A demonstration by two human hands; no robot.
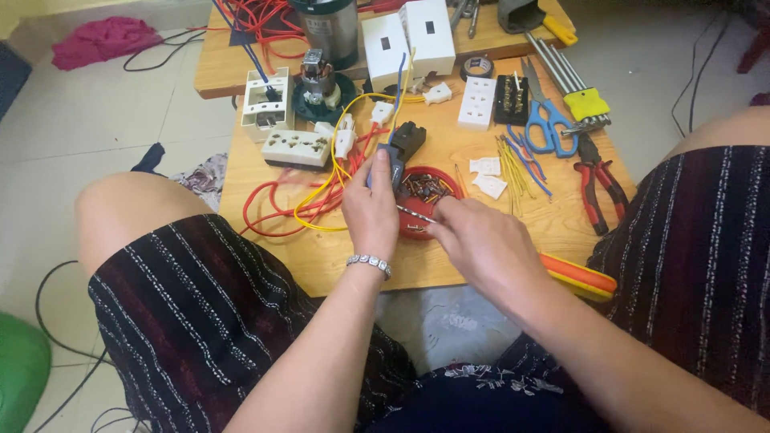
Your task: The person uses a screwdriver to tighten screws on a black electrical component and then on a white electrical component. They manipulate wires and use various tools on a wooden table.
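Observation:
My left hand (370, 210) is closed around a small blue-and-black electrical part (392, 163) with yellow and blue wires (353, 120) running from it toward the white sockets. My right hand (480, 240) grips a screwdriver: its metal shaft (416, 215) points left toward my left hand, and its orange handle (579, 276) sticks out behind my wrist. Both hands hover over a round red dish (427, 191) filled with several small screws, on a low wooden table (321, 256).
White multi-sockets (297, 148) and red and yellow wires (281, 210) lie at the left. Blue scissors (547, 127), red pliers (597, 180), a yellow-handled tool set (579, 96), white switch plates (409, 36), a black terminal block (511, 99) and tape (476, 66) lie around.

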